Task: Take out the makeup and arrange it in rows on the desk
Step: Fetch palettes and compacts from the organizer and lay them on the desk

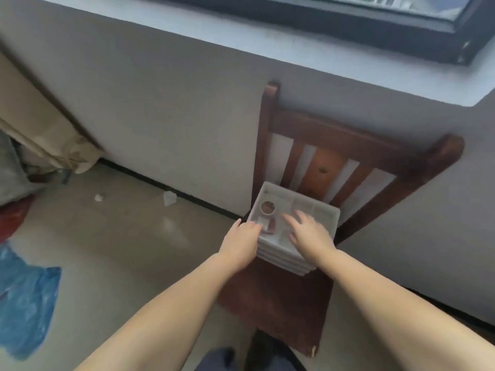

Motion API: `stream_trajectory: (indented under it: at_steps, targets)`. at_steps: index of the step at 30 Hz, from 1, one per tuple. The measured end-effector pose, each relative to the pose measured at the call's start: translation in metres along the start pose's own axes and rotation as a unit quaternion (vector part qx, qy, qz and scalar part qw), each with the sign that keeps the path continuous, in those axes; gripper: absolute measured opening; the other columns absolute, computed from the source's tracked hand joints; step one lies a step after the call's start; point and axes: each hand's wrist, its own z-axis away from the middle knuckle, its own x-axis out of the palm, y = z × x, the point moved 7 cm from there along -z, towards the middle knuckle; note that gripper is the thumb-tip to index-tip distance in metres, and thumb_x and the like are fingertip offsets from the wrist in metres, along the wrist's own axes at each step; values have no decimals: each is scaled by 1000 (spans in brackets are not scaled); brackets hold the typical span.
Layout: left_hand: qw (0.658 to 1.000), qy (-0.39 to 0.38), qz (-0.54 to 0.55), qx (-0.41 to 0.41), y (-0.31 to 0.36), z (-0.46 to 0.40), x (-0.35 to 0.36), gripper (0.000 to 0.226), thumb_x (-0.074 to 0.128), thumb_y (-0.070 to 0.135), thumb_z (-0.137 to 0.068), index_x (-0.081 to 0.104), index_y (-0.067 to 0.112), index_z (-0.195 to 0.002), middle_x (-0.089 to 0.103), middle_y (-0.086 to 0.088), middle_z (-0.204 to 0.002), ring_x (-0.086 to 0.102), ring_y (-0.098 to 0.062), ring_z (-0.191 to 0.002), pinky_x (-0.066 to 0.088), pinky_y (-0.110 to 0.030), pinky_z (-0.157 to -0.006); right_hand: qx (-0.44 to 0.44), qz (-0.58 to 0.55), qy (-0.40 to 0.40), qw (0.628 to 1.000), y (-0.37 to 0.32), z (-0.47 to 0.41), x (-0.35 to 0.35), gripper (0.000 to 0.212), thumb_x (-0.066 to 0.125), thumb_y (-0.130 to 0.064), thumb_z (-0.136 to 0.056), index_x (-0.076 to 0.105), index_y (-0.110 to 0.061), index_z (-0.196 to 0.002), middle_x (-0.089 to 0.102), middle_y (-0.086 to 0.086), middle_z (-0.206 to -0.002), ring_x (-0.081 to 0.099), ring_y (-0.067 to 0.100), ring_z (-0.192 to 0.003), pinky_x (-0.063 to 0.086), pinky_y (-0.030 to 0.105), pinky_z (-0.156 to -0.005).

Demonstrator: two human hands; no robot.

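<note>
Resting on the seat of a dark wooden chair (281,298) was a stack of pale grey plastic trays (284,257), shallow and rectangular, the top one split into square compartments. In its near-left compartments lay the makeup: a round compact (267,208) with a white rim and a brownish centre, and just nearer to me a small reddish-brown piece (270,226) whose shape was too blurred to make out. My left hand (242,241) was at the stack's left edge, fingers laid against the top tray's rim close beside the reddish-brown piece; whether they curled under that rim I could not tell. My right hand (308,231) lay over the top tray's middle, fingers spread and fairly straight, resting on or just above the compartments, holding nothing. Both forearms were bare. The chair's slatted back stood against a smooth grey wall (174,108) below a pale sill (241,41) and a black window frame (348,25). On the dull concrete floor (120,250) lay two crumpled white scraps (169,198), and at the left a crinkled blue plastic bag (24,298).
</note>
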Motion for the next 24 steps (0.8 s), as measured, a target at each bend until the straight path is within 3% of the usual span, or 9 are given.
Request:
stream_trajectory:
  at_steps: [2,6,9,11,15,20,24]
  targets:
    - [1000,-16,-6,16,-2,-25,12,53,44,0,-85,41,13,-136,48,-5,-137,41,-21,-129,9,-32,-117,-37,-1,-18,999,-1,-36,2,48,39,-19,-98,30,-22,-145,21,10,-155,25,28,-140,31,39,-108]
    - [997,-34,-46,61,-9,-62,39,50,48,2,-83,46,10,-132,54,-7,-127,46,-26,-124,11,-40,-117,-88,-33,-47,994,-8,-97,22,38,39,-27,-98,41,-21,-136,29,5,-151,33,28,-133,32,37,-105]
    - [992,9,-94,88,-15,-71,50,39,75,7,-60,66,14,-97,66,-3,-89,65,-21,-91,35,-44,-107,-85,-21,-84,993,-8,-124,46,40,40,-29,-97,39,-22,-136,25,5,-153,34,30,-132,35,37,-103]
    - [984,28,-137,111,-16,-74,54,39,82,12,-48,67,17,-84,63,1,-75,65,-18,-76,44,-45,-100,-102,-10,-93,990,-7,-132,52,38,41,-29,-96,41,-21,-133,28,7,-149,36,30,-130,37,36,-97]
    - [977,30,-165,129,-18,-83,58,39,80,11,-48,67,15,-84,59,-3,-73,63,-22,-74,45,-49,-99,-138,9,-66,988,-1,-138,49,35,46,-25,-94,43,-21,-129,39,5,-136,40,26,-122,36,31,-78]
    - [965,-9,-209,157,-15,-97,64,45,81,10,-38,64,13,-79,56,-4,-63,60,-25,-60,46,-53,-95,-116,25,-47,992,12,-139,53,30,50,-22,-92,46,-17,-121,43,7,-124,42,27,-117,38,35,-81]
    - [961,-5,-216,172,-14,-104,64,36,82,8,-42,68,12,-75,59,-1,-60,61,-22,-55,47,-50,-94,-103,13,-56,993,14,-141,55,34,51,-21,-92,43,-17,-124,40,8,-126,39,27,-119,38,33,-77]
